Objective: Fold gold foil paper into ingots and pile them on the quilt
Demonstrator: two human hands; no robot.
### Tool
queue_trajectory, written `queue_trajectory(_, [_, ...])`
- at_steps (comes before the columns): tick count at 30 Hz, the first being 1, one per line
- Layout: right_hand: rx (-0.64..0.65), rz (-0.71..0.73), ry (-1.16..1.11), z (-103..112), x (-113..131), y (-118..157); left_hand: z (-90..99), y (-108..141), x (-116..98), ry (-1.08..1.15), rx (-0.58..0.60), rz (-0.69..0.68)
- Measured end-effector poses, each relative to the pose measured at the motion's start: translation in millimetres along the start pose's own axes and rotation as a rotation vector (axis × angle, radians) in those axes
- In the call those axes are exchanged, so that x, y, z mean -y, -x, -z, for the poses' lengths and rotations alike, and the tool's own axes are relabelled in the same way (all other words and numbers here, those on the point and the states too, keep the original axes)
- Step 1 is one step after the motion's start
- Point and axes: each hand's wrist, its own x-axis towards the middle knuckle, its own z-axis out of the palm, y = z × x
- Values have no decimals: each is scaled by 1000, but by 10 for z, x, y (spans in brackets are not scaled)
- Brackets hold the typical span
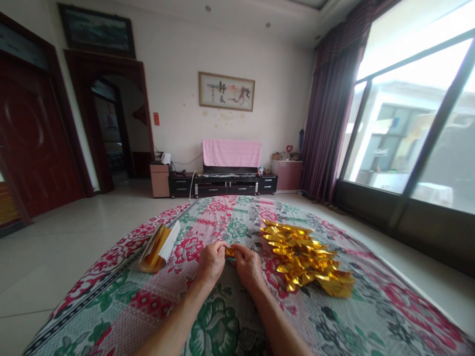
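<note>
Between both hands, over the middle of the table, is a small piece of gold foil paper [230, 252]. My left hand [213, 262] pinches its left end with the fingers curled closed. At the other end my right hand [248, 265] grips it the same way. Most of the piece is hidden by the fingers. Right of my right hand lies a spread of folded gold foil pieces [304, 252], overlapping in a row. Off to the left of my left hand rests a curled stack of gold foil sheets [158, 247] with a white backing.
A floral cloth [215, 321] in red, green and grey covers the round table. Beyond it stand a low black TV cabinet [222, 185] and a pink cloth [232, 152] draped over a screen shape. Curtains and a large window are on the right, doorways on the left.
</note>
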Motion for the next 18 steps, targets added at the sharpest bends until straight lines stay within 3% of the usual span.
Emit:
queue_trajectory(10, [-111, -65, -22, -3, -51, -23, -6, 53, -80, 51, 37, -62])
queue_trajectory(18, [-25, -27, -32, -9, -29, -11, -7, 23, -17, 97, 10, -27])
